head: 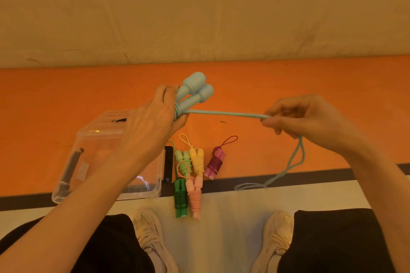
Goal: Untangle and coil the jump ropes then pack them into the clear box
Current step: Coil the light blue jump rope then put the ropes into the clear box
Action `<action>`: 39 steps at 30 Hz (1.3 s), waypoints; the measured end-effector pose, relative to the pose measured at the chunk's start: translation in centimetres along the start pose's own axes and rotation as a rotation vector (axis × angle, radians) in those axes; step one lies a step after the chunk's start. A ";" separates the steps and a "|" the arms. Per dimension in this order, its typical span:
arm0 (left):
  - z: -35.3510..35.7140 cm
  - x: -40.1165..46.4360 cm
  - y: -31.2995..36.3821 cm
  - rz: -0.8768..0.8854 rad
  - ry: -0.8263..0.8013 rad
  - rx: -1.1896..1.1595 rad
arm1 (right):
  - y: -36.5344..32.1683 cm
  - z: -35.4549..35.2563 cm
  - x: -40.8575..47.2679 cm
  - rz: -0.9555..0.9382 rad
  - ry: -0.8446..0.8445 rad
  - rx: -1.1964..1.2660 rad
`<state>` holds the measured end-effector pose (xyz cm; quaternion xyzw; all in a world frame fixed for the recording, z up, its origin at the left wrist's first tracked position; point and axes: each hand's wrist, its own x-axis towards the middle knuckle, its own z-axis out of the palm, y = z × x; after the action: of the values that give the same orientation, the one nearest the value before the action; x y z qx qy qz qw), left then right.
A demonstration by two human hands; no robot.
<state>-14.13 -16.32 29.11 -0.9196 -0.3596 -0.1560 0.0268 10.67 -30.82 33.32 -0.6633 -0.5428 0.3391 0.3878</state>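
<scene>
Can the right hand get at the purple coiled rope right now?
Probably not yet. The right hand is pinching the light blue rope, pulled taut to the handles in the left hand. The purple coiled rope lies uncovered below, so the path is free once it lets go.

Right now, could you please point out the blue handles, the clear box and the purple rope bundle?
blue handles (196, 87): head view, wide cap ends.
clear box (142, 193): head view, near rim.
purple rope bundle (214, 163): head view, wound middle.
</scene>
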 end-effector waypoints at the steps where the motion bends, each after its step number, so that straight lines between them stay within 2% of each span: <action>1: 0.1 0.0 0.2 0.020 -0.013 0.008 | -0.2 0.0 -0.1 -0.080 0.064 -0.005; 4: 0.2 -0.1 1.1 0.094 -0.064 0.060 | -0.5 0.1 0.8 -0.256 0.252 -0.055; 7: 0.2 -0.3 2.3 0.197 -0.098 0.104 | -0.5 0.2 2.1 -0.313 0.353 -0.059; 9: 0.5 -0.6 2.9 0.248 -0.118 0.108 | -0.7 0.6 2.9 -0.315 0.369 -0.084; 13: 1.8 -0.8 3.0 0.283 -0.166 -0.028 | -0.9 1.8 4.6 -0.297 0.393 -0.075; 21: 0.7 -1.6 3.8 0.331 -0.368 -0.122 | -0.2 2.8 6.3 -0.255 0.354 -0.160; 31: 0.0 -2.5 4.7 0.285 -0.226 -0.339 | 0.9 2.9 7.0 -0.152 0.269 -0.196; 35: -0.1 -2.9 4.9 0.419 -0.085 -0.259 | 0.8 3.1 7.0 -0.135 0.211 -0.184; 39: 0.0 -2.8 4.5 0.412 -0.135 -0.341 | 1.3 3.1 7.3 -0.148 0.195 -0.153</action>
<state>-13.04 -21.48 28.58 -0.9728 -0.1344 -0.1441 -0.1214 9.87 -23.35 30.55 -0.6789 -0.5741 0.2013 0.4111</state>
